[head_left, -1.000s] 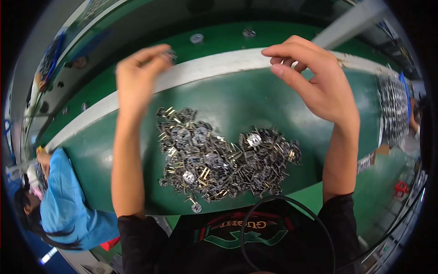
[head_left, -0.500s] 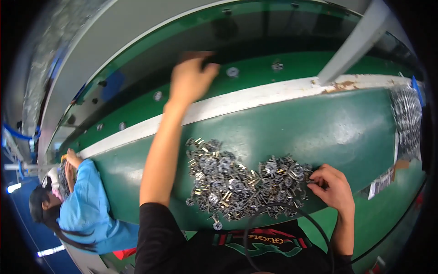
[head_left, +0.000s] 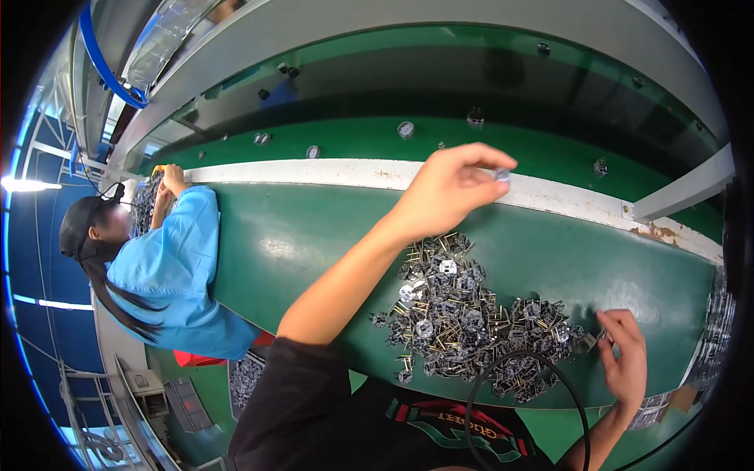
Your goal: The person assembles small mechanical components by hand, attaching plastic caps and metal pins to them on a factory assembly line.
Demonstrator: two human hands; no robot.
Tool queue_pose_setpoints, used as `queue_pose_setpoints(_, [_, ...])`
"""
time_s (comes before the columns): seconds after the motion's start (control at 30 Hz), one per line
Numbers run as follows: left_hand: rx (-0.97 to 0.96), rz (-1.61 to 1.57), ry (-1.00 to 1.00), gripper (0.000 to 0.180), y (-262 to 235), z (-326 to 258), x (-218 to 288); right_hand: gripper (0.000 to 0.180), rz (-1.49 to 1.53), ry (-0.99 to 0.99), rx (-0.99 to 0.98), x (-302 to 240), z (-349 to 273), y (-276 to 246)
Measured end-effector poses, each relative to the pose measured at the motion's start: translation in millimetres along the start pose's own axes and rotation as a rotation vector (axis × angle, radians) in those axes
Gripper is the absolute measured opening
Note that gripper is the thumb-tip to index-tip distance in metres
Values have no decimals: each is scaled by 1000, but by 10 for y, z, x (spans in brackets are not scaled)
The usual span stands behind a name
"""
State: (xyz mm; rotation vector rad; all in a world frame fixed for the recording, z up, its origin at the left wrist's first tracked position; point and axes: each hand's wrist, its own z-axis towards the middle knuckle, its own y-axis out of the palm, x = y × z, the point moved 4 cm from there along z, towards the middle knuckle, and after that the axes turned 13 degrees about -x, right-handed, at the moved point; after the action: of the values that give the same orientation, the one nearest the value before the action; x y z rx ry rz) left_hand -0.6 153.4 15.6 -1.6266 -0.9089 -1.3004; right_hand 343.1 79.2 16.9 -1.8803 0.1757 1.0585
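A heap of small round parts (head_left: pixel 452 314), grey and silver with thin metal pins, lies on the green worktable (head_left: pixel 322 235) in front of me. My left hand (head_left: pixel 452 188) is raised above the far side of the heap, by the white rail. Its thumb and fingers pinch a small round silver part (head_left: pixel 503 176). At the heap's right end, my right hand (head_left: pixel 624 357) is closed, thumb against fingers, on a small pinned part (head_left: pixel 604 334) that its fingertips mostly hide. Another loose pinned part (head_left: pixel 589 341) sits just left of those fingertips.
Behind the white rail (head_left: pixel 330 170) runs a green belt (head_left: pixel 353 141) carrying several spaced round parts. A grey post (head_left: pixel 683 188) rises at the right. A black cable (head_left: pixel 577 392) loops before my chest. To my left, a co-worker in blue (head_left: pixel 169 271) handles parts.
The view has turned left. My left hand has come back from over the belt toward the heap and now pinches a round part. My right hand has drawn slightly away from the heap.
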Motion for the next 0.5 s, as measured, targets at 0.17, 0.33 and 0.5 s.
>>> queue_pose_setpoints(0.17, [156, -580, 238, 32, 46, -616, -182, 28, -361, -113, 233, -175, 479, -68])
queue_pose_setpoints(0.33, [126, -825, 248, 41, 277, -681, -210, 24, 185, -332, 274, -560, 835, 35])
queue_pose_setpoints(0.5, [43, -945, 259, 41, 459, -736, -235, 19, 875, -347, 115, -754, 1248, 447])
